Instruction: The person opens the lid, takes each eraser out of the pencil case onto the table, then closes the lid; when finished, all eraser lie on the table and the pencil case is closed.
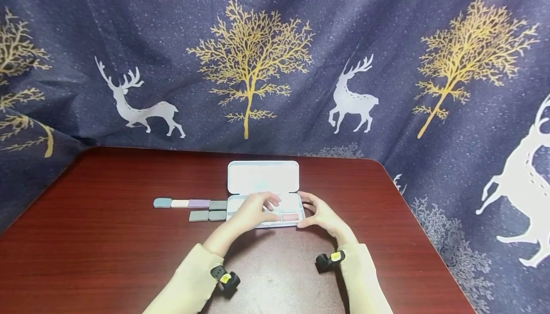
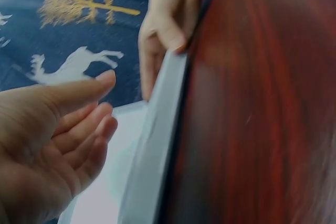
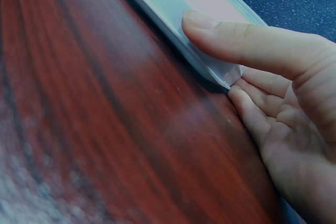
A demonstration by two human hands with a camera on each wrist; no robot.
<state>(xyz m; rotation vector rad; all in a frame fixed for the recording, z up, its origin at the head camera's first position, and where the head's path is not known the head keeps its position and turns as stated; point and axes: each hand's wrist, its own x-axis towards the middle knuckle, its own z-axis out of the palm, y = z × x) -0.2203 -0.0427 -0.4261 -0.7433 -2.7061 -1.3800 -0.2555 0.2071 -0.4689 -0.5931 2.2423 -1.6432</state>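
A pale blue hinged case lies on the table, its lid tipped back and its compartments facing up. One front compartment at the right holds a pinkish block. My left hand hovers over the case's left and middle part; in the left wrist view its fingers are loosely bent, apart from the thumb, with nothing between them. At the right end, my right hand grips the case, thumb over the front edge and fingers round the end. The left hand hides part of the compartments.
Left of the case several flat blocks lie in two rows: a blue block, a white block, a purple block and grey-green ones. A dark patterned cloth hangs behind the reddish wooden table.
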